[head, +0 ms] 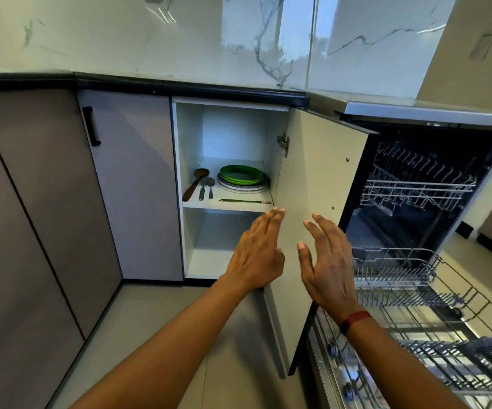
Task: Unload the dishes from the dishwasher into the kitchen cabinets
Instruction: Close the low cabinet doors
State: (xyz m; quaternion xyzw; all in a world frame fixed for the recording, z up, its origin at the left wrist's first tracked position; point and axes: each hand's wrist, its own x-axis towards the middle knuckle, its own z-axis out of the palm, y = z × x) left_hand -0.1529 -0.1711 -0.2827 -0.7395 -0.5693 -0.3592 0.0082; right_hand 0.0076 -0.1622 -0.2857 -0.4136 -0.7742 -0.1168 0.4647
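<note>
An open lower cabinet (190,137) holds a stack of green plates (241,174) on white plates, a wooden spoon (195,184), two metal spoons (207,188) and a thin green-handled utensil (244,201) on its upper shelf. Its door (315,172) stands open between cabinet and dishwasher. My left hand (258,252) has straight fingers at the door's free edge, holding nothing. My right hand (328,261) lies flat and open in front of the door's inner face. The dishwasher (422,187) is open, its lower rack (433,308) pulled out; no dishes show in the racks.
A closed grey cabinet door with a black handle (91,126) is left of the open cabinet. A dark countertop edge (179,87) runs above, marble wall behind. The dishwasher's upper rack (416,184) sits inside the machine. Grey floor lies below my arms.
</note>
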